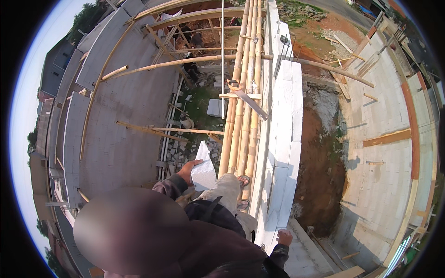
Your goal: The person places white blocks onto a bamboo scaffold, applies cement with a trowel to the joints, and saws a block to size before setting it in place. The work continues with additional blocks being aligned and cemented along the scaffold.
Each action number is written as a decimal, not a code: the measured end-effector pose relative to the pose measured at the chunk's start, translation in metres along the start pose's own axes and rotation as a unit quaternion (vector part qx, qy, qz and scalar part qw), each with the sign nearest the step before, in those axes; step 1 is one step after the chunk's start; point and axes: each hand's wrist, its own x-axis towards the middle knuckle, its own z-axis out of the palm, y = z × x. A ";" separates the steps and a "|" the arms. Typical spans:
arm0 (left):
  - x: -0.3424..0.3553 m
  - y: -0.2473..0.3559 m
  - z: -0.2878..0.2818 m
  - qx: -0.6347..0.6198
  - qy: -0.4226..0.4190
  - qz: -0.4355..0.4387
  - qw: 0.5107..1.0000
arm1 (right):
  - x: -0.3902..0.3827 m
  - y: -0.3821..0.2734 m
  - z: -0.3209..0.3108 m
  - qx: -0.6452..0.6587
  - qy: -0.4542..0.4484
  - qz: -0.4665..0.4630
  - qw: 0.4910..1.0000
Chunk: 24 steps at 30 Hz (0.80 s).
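Note:
My left hand (187, 172) is closed around the edge of a pale, wedge-shaped piece of building block (204, 172), held over the drop beside my leg. Low on the right, my right hand (284, 237) is beside the near end of a white block wall (282, 185). Its fingers look curled; what they hold, if anything, is too small to make out. My sandalled feet (244, 181) stand on bamboo poles (238, 132) laid side by side along the wall. Farther along the poles lies a handsaw (250, 103), away from both hands.
Crossing bamboo poles (162, 65) span the drop on the left. Far below are a person (187, 121), block rubble (178, 150) and a pale slab (216, 107). Right of the wall is a deep earth pit (322, 180). A tall grey wall (125, 116) stands left.

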 end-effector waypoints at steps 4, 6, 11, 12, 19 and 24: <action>-0.004 0.007 0.015 -0.038 -0.023 -0.024 0.999 | -0.011 -0.147 0.052 -0.066 -0.102 -0.253 0.960; -0.012 0.004 0.026 -0.024 -0.054 -0.022 0.998 | -0.031 -0.222 0.083 -0.115 -0.174 -0.354 0.912; -0.021 0.004 0.059 -0.036 -0.138 -0.032 0.989 | -0.086 -0.350 0.156 -0.196 -0.267 -0.539 0.774; -0.021 0.007 0.066 -0.036 -0.171 -0.035 0.984 | -0.090 -0.365 0.165 -0.209 -0.274 -0.579 0.739; 0.001 0.039 0.095 -0.035 -0.184 -0.072 0.980 | -0.053 -0.412 0.203 -0.134 -0.350 -0.658 0.653; 0.057 0.082 0.105 0.054 -0.242 0.000 0.969 | -0.011 -0.461 0.222 -0.158 -0.386 -0.605 0.679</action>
